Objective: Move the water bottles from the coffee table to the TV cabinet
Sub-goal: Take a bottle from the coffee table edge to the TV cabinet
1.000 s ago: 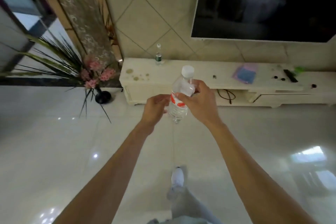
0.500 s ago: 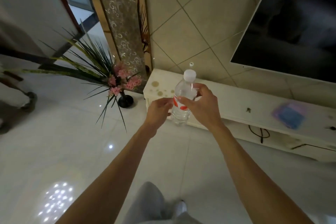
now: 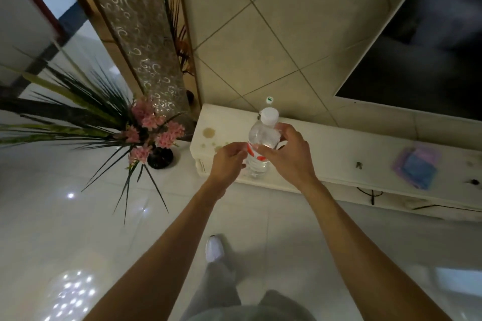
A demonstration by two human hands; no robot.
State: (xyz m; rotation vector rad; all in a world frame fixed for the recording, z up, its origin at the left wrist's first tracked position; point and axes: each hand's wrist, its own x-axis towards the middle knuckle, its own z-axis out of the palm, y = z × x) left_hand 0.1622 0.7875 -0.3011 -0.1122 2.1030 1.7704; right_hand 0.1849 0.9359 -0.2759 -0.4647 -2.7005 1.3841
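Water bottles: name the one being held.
The red-labelled bottle with the plain white cap, gripped by the right hand; the other shows only its green-marked cap behind it.

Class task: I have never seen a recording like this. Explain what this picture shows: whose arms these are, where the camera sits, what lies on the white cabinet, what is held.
No machine here: a person wears a wide-angle camera on the head, looking down, so both bare arms reach in from below. The right hand grips a clear water bottle with a white cap, upright. The left hand curls at its red label; whether it grips is unclear. Behind lies the white TV cabinet. On it: a second bottle, only its top showing, and a blue and purple cloth. A vase of pink flowers stands on the floor beside it.
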